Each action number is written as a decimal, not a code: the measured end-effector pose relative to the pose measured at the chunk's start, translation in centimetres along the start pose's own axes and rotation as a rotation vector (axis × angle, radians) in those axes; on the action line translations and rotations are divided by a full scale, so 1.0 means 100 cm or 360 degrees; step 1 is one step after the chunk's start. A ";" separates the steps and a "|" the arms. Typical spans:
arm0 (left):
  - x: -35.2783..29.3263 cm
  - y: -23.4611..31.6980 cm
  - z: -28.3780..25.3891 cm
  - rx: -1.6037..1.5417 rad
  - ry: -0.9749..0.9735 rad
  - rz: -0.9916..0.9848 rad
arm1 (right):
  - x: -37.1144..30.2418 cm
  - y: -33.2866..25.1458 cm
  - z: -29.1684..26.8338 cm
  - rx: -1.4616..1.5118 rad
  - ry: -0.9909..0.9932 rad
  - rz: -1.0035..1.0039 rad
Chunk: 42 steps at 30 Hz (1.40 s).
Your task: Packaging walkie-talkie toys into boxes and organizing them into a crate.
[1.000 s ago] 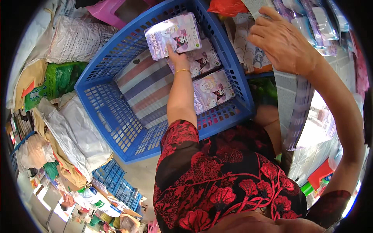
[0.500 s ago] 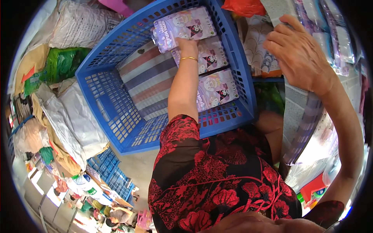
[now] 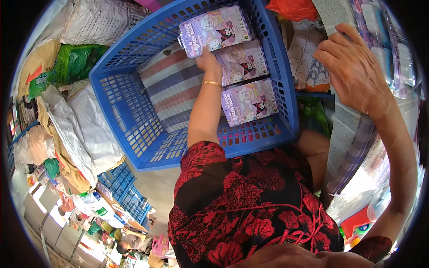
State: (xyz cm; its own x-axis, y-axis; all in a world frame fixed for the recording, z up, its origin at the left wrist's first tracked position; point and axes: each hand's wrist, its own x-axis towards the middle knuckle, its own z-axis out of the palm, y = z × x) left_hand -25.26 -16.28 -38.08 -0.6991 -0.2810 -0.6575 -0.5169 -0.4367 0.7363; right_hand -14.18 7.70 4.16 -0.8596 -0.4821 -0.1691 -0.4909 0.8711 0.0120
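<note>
Inside a blue plastic basket [image 3: 142, 163], three flat lilac boxes with cartoon animal prints stand along its right side: a top box [image 3: 216, 32], a middle box [image 3: 243, 61] and a lower box [image 3: 250, 102]. My left hand [image 3: 209, 61] is at the near edge of the top box, a bracelet on its wrist. Its fingers are blurred and partly hidden, so I cannot see a grip. Over at the right, my right hand [image 3: 353, 67] hovers by the grey table edge with its fingers curled in; whatever they hold, if anything, is hidden.
Striped fabric [image 3: 172, 89] lines the basket floor. Wrapped packages [image 3: 380, 40] lie on the table at right, near a red bag [image 3: 292, 9]. White sacks [image 3: 85, 134] and a green bag [image 3: 80, 67] are piled at left. Blue crates [image 3: 125, 190] stand behind; people work farther off.
My left hand has drawn back from the top box's face toward its near edge, down and left. The box stays in place in the basket. My right hand keeps its curled pose.
</note>
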 end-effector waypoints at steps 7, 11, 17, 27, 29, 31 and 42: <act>0.081 0.057 -0.051 0.0540 0.0308 0.0786 | 0.007 -0.002 -0.007 -0.0013 -0.0058 -0.0092; 0.096 0.049 -0.028 0.0668 -0.0415 0.0439 | 0.002 0.003 -0.005 -0.0013 -0.0071 -0.0033; 0.135 0.070 -0.055 0.0549 -0.0320 0.0526 | 0.009 -0.003 -0.011 0.0041 0.0019 -0.0131; 0.109 0.047 -0.024 0.1015 0.0174 0.0922 | 0.005 0.001 -0.003 0.0081 0.0045 -0.0073; 0.103 0.034 -0.002 0.0700 0.0067 0.0758 | -0.001 0.005 0.001 0.0077 0.0009 -0.0016; 0.092 0.026 0.012 0.0381 -0.0003 0.0601 | -0.004 0.007 0.004 0.0074 0.0040 0.0014; 0.093 0.023 -0.018 0.0597 -0.0295 0.0710 | -0.002 0.008 0.000 0.0053 -0.0028 -0.0057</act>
State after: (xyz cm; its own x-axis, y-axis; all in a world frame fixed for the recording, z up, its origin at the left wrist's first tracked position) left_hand -32.06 -21.48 -42.80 -0.9452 -0.1992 -0.2588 -0.2697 0.0292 0.9625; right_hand -14.41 8.45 4.17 -0.8389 -0.5114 -0.1862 -0.5160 0.8562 -0.0271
